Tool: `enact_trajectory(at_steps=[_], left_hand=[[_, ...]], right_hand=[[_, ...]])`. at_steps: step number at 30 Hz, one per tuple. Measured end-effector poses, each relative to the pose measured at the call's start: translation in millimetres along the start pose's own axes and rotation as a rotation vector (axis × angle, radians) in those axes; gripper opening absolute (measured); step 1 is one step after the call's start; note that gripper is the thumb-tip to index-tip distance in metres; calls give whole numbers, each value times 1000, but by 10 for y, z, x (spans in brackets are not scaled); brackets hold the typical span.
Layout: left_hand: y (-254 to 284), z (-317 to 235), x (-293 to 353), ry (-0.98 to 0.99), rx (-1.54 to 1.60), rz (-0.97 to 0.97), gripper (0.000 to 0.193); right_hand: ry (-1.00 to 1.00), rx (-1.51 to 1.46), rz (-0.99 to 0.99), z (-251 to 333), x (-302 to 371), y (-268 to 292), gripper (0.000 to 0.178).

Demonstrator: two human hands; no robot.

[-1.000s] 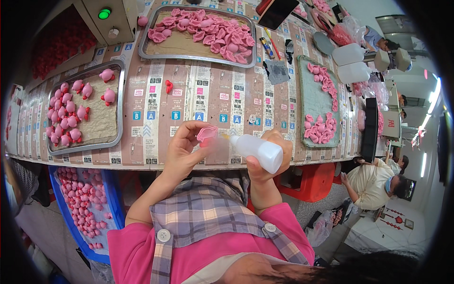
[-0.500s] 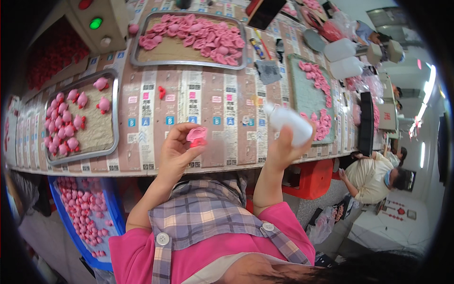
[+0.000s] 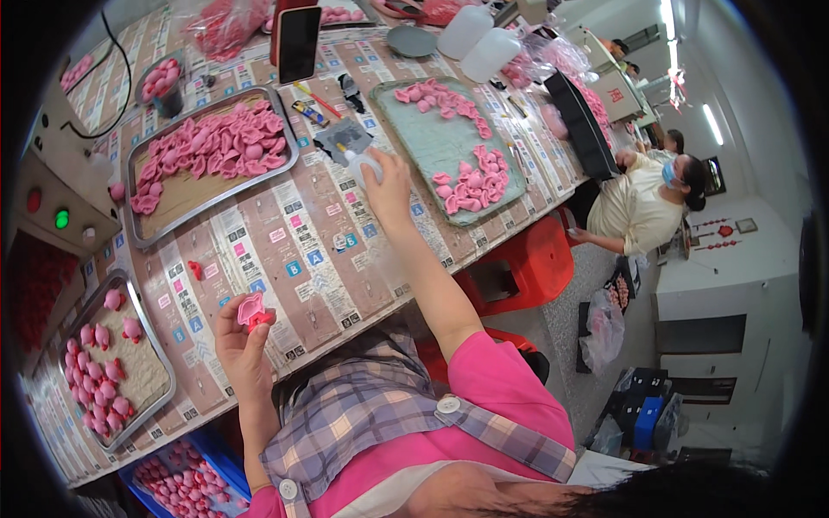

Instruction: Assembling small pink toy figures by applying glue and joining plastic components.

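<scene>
Between the thumb and fingers of my left hand (image 3: 243, 350) is a hollow pink figure shell (image 3: 251, 306) with a red part at its lower side. It is held just above the table's near edge. My right arm reaches forward over the table, and my right hand (image 3: 390, 188) grips a white squeeze bottle (image 3: 363, 170). The bottle's nozzle is at the near edge of a grey cloth (image 3: 346, 136); whether it touches the cloth I cannot tell. A small red piece (image 3: 195, 270) lies on the table beyond my left hand.
Pink shells fill much of a metal tray (image 3: 138, 226); a green board (image 3: 423, 151) bears more. Finished pink figures lie on the left tray (image 3: 164, 393) and in a blue crate (image 3: 226, 462) below. A phone (image 3: 298, 45) stands upright at the back. A person (image 3: 639, 207) is at the right.
The view has swung to the right. My right hand has carried the bottle forward to the grey cloth. My left hand still holds the pink shell.
</scene>
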State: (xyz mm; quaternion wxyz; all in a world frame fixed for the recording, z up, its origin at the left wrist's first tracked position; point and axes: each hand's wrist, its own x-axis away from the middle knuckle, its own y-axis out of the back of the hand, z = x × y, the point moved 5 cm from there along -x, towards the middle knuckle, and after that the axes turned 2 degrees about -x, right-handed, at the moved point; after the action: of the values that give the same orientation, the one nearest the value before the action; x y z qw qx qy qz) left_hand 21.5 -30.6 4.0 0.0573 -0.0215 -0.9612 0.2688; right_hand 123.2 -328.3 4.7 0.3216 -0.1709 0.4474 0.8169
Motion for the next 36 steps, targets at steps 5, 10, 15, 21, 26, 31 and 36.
enact_trajectory(at_steps=[5,10,15,21,26,31,36], left_hand=[[47,-44,-9,2,-15,-23,42],[135,-17,-33,2,-21,-45,44],[54,-13,-3,0,-25,-9,44],[-20,63,7,68,64,37,44],[-2,86,3,80,52,29,46],[97,100,49,116,107,69,47],[20,154,33,162,94,108,48]], right_hand=[[58,118,56,-436,-311,618,24],[-33,304,422,-716,-267,805,14],[-6,156,266,-515,-241,750,16],[-277,-835,961,750,538,302,22],[91,-434,904,885,803,21,23],[15,-396,794,809,729,164,31],[159,-319,720,853,786,53,30]])
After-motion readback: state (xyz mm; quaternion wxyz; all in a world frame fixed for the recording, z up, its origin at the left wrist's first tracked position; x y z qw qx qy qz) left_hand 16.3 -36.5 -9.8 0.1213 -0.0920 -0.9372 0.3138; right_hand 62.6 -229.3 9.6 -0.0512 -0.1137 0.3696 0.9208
